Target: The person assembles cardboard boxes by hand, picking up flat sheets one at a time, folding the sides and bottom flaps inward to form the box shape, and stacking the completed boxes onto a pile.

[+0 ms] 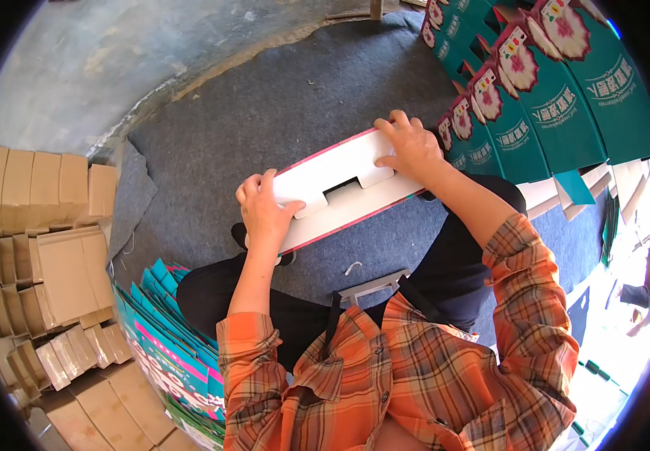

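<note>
Nearest thing is an orange plaid shirt (347, 383), cut off by the bottom of the view. Black trousers (216, 297) come next, with a pale frame (376, 289) poking out between the legs, half covered, so can't tell what it is. Around 12 there's the white box (332, 171) with reddish edges, tilted and held out past the lap. Left hand (263, 216) grips its left end, right hand (413, 152) its right end, both with fingers bent over the far edge and thumbs on the inner flaps. Underside's hidden, and the gap between the flaps just looks dark. Teal packaging (182, 349) is stacked at 8 o'clock, cropped at the bottom, brown cartons (69, 263) at 9. Printed teal boxes (558, 113) stand at 2, lettering too small to read. Grey cloth (265, 113) runs back to a wall (130, 56) at 10. Stuff at 4 is mostly blown out.
</note>
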Available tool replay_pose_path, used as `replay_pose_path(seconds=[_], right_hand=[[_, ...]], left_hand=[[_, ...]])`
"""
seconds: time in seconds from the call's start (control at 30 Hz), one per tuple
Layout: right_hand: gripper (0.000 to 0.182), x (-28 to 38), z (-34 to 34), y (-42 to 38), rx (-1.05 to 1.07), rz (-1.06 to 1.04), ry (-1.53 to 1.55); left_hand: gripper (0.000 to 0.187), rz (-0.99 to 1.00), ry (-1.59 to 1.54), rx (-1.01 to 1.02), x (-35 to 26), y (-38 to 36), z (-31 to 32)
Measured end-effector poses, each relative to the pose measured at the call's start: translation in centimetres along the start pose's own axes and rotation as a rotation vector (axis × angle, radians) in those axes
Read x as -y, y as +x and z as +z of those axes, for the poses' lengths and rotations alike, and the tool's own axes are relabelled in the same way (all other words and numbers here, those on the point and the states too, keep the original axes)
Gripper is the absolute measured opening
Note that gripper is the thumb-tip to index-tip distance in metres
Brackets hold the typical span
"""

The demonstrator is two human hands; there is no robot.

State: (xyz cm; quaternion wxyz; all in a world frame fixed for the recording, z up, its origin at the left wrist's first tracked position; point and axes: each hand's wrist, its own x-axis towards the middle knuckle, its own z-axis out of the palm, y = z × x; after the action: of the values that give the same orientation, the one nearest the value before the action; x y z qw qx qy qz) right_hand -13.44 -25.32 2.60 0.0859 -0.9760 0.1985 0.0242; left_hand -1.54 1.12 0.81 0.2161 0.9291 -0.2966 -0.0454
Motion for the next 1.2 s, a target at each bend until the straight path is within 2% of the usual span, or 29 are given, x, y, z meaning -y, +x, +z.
replay_pose_path(seconds=[0.2, 0.27, 0.3, 0.37, 0.4, 0.43, 0.5, 0.53, 0.57, 0.6, 0.63, 0.7, 0.77, 0.8, 0.83, 0.87, 0.9, 0.93, 0.97, 1.03, 1.07, 1.13, 1.2], right_hand=[[0.070, 0.3, 0.5, 0.2, -0.001, 0.016, -0.115], [0.058, -0.1, 0.8, 0.3, -0.104, -0.025, -0.092], [0.058, -1.6, 1.5, 0.8, -0.107, -0.027, -0.094], [0.041, -5.5, 3.1, 2.3, -0.099, -0.275, 0.152], [0.041, -5.3, 2.5, 2.4, -0.117, 0.101, 0.441], [0.041, -5.9, 2.5, 2.2, -0.115, 0.100, 0.440], [0.049, -7.8, 2.4, 1.5, 0.134, 0.382, 0.755], [0.049, -8.0, 2.3, 1.2, 0.135, 0.381, 0.754], [0.051, -8.0, 2.2, 0.8, 0.320, 0.517, 0.889], [0.053, -8.1, 2.1, 0.3, 0.509, 0.654, 1.020], [0.053, -8.6, 2.5, 0.0, 0.508, 0.653, 1.019], [0.052, -9.5, 3.8, -0.4, 0.697, 0.609, 1.071], [0.049, -9.4, 3.7, -0.3, 0.686, 0.555, 1.079], [0.045, -9.4, 3.6, -0.1, 0.619, 0.551, 1.069], [0.042, -8.3, 2.3, -0.2, 0.553, 0.548, 1.059], [0.035, -7.6, 0.8, -0.9, 0.438, 0.530, 1.079], [0.035, -7.8, 0.7, -0.9, 0.434, 0.531, 1.078], [0.034, -8.1, 0.6, -0.8, 0.340, 0.530, 1.184], [0.033, -8.4, 0.6, -0.8, 0.245, 0.526, 1.288], [0.036, -9.0, 0.6, -0.9, 0.232, 0.518, 1.333], [0.037, -9.1, 0.8, -1.1, 0.255, 0.545, 1.295], [0.041, -8.7, 0.8, -1.6, 0.268, 0.596, 1.209], [0.042, -9.2, 2.7, -2.0, 0.283, 0.557, 1.208]], left_hand=[[0.070, -0.033, 0.084, -0.035, -0.6, 0.0, 0.4], [0.066, 0.030, 0.157, -0.064, -0.4, -0.1, 0.1], [0.066, 0.029, 0.156, -0.067, 0.5, 0.2, 0.2], [0.058, -0.168, -0.337, 0.022, 4.0, 1.0, 0.8], [0.050, -0.233, -0.548, -0.027, 4.8, 1.1, 0.5], [0.050, -0.235, -0.549, -0.027, 5.4, 0.8, 0.5], [0.052, -0.821, -1.003, 0.077, 6.2, -0.2, 0.2], [0.056, -0.828, -1.049, 0.221, 7.8, -0.4, 1.4], [0.056, -0.829, -1.051, 0.219, 9.2, -1.0, 2.7], [0.054, -0.919, -1.119, 0.346, 8.5, -1.4, 2.8], [0.053, -1.006, -1.183, 0.477, 7.7, -1.7, 2.7], [0.048, -0.959, -1.221, 0.502, 7.9, -2.2, 2.7], [0.038, -0.893, -1.318, 0.558, 10.3, -2.5, 3.7], [0.054, -0.876, -1.354, 0.584, 10.8, -2.4, 3.6], [0.054, -0.872, -1.357, 0.582, 10.0, -2.6, 3.0], [0.057, -0.733, -1.253, 0.505, 9.1, -2.9, 2.6], [0.062, -0.597, -1.146, 0.428, 7.9, -3.0, 1.8], [0.077, -0.565, -1.128, 0.418, 6.8, -3.0, 0.7], [0.077, -0.564, -1.127, 0.416, 6.0, -2.9, 0.1], [0.077, -0.579, -1.350, 0.225, 5.2, -2.5, -0.7], [0.069, -0.602, -1.360, 0.189, 5.1, -2.4, -0.8], [0.064, -0.672, -1.354, 0.219, 5.7, -2.5, -0.8], [0.060, -0.752, -1.348, 0.248, 6.6, -2.7, 0.0]])
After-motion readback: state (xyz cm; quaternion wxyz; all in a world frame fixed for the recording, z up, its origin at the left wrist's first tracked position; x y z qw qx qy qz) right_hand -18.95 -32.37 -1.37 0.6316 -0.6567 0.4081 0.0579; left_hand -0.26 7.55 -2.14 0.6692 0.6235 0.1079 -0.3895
